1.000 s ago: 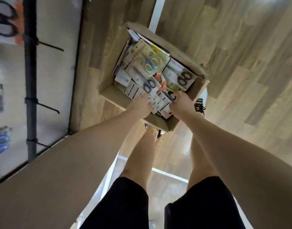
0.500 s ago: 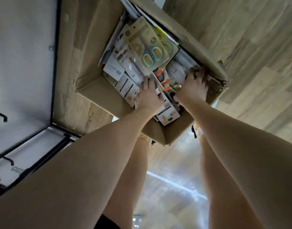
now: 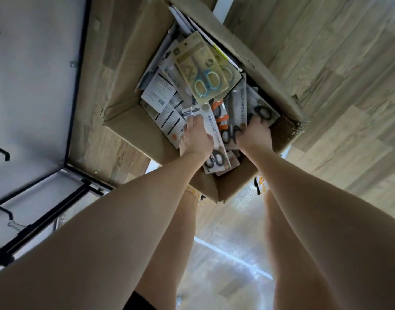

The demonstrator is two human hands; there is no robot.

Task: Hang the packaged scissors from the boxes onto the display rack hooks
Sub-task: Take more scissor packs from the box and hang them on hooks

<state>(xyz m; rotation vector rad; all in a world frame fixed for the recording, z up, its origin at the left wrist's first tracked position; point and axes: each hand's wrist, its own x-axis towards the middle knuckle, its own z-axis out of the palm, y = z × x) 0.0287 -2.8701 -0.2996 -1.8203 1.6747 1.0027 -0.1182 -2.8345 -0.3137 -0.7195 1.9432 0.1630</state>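
Note:
An open cardboard box (image 3: 134, 63) on the wood floor holds several packaged scissors. On top lies a beige pack with blue-handled scissors (image 3: 201, 70). My left hand (image 3: 195, 137) reaches into the box's near side, its fingers curled over a long white pack of black-handled scissors (image 3: 214, 128). My right hand (image 3: 256, 135) is beside it, with fingers dug in around a clear pack of black-handled scissors (image 3: 262, 113). Orange-handled scissors (image 3: 221, 117) show between the two hands. Packs deeper in the box are hidden.
The display rack's black frame (image 3: 78, 86) and white back panel stand to the left of the box, with bare black hooks (image 3: 4, 153) sticking out. My legs are below the box. Wood floor lies to the right.
The view has dropped closer to the box. My left hand slid onto the long white pack, and my right hand shifted within the box's right corner, its fingers now curled into the packs.

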